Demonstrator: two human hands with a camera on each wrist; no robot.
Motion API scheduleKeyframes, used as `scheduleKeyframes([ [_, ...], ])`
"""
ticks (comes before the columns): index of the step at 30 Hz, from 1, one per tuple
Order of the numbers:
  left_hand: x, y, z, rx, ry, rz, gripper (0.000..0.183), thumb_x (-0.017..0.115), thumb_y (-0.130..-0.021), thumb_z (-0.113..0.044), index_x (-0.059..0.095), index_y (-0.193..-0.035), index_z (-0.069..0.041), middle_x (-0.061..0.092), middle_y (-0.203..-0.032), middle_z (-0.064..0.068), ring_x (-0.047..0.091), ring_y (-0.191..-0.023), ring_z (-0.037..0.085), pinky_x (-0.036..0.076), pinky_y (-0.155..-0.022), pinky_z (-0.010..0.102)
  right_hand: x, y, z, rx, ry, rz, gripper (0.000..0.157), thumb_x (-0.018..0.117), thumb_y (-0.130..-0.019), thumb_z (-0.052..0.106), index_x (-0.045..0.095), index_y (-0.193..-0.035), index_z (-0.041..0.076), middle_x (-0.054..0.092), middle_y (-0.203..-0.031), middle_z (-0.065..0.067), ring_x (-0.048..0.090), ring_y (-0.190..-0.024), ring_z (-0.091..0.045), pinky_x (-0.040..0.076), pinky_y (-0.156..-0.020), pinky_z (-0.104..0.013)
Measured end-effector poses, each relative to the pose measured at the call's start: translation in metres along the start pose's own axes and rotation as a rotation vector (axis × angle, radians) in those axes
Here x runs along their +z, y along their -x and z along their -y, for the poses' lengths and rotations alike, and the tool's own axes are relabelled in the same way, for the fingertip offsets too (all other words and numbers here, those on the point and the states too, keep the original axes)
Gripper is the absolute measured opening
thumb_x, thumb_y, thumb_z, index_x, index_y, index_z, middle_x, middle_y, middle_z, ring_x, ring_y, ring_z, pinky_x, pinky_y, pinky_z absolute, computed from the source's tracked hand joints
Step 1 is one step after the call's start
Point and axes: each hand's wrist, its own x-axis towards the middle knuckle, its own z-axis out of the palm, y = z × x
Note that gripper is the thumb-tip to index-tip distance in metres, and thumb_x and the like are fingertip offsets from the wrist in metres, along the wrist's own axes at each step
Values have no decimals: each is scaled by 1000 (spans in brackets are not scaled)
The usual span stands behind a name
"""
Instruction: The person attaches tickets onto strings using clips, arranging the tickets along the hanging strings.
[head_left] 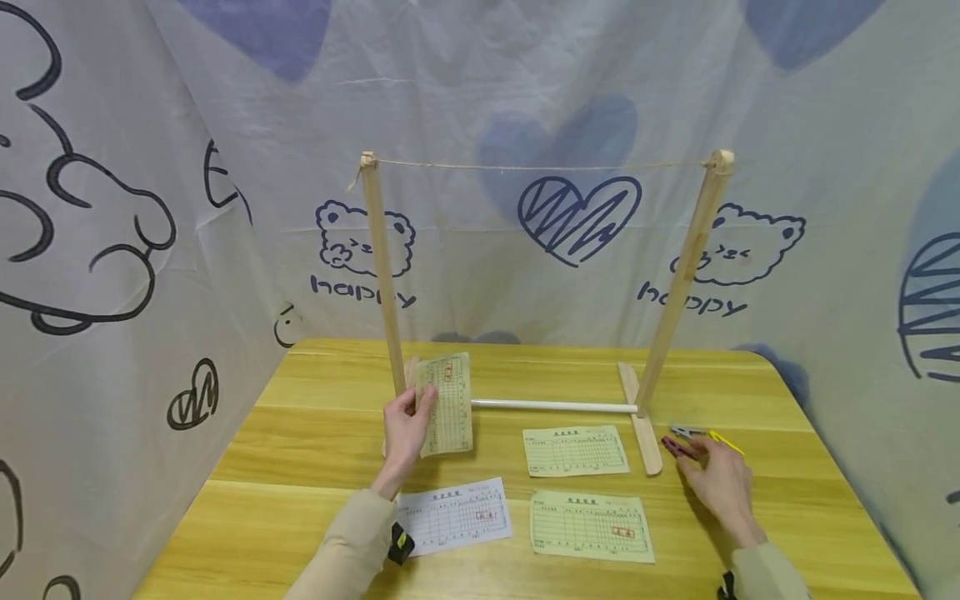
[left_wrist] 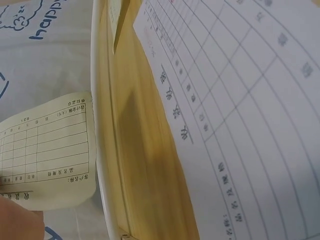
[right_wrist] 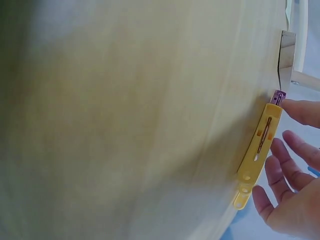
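Observation:
My left hand [head_left: 406, 432] pinches a pale green receipt slip [head_left: 453, 408] between thumb and fingers, holding it upright before the left post of a wooden frame. In the left wrist view the slip [left_wrist: 50, 155] shows its printed grid, with part of a finger at its lower corner. On the right of the table my right hand [head_left: 720, 483] reaches to a purple clothespin [head_left: 677, 447], fingertips right at its near end. A yellow clothespin [right_wrist: 257, 155] and a grey clothespin [head_left: 686, 431] lie close by. In the right wrist view the thumb and fingers are spread apart.
The wooden frame has a left post [head_left: 384, 275], a right post [head_left: 682, 283], a string [head_left: 540, 167] across the top and a white rod [head_left: 555, 406] low down. A white slip [head_left: 453, 517] and two green slips [head_left: 576, 451] [head_left: 592, 527] lie on the table [head_left: 255, 517].

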Motion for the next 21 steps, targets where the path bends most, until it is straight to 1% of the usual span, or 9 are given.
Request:
scheduleKeyframes([
  [3,0,1,-1,-6,19,-1,35,64,-100,-26,70,-111,7,73,-101,28,65,-68,6,54,-58,18,0,0,1,18,44,11,37,74,-85,19,69,-113,-4,72,-102,-26,64,-93,-49,46,-68,-53],
  [5,0,1,-2,-9,24,-1,36,63,-101,-27,70,-113,7,73,-102,28,65,-68,6,55,-59,18,0,-1,1,34,66,29,36,73,-86,20,69,-113,-4,71,-103,-26,64,-93,-49,44,-67,-53],
  [9,0,2,-2,-27,39,9,40,63,-101,-30,68,-120,5,73,-105,26,66,-71,5,57,-61,19,0,-1,1,57,85,53,35,73,-86,20,69,-111,-4,71,-104,-26,64,-92,-48,43,-66,-52],
  [12,0,1,-3,-52,53,19,40,61,-102,-28,66,-126,4,72,-110,27,68,-75,7,59,-64,21,-1,-1,0,60,91,60,35,73,-86,21,69,-110,-4,72,-104,-26,64,-90,-47,42,-64,-51],
  [16,0,2,-5,-68,63,20,40,60,-102,-26,65,-127,4,71,-114,27,69,-77,7,60,-66,21,-1,-1,1,64,98,71,36,74,-86,21,69,-112,-3,72,-105,-27,64,-89,-47,42,-64,-51],
  [21,0,4,-6,-59,75,12,42,62,-101,-30,65,-128,2,71,-116,26,68,-77,5,59,-67,18,-2,0,2,70,98,76,36,73,-86,20,69,-113,-4,71,-107,-28,64,-90,-47,42,-65,-51],
])
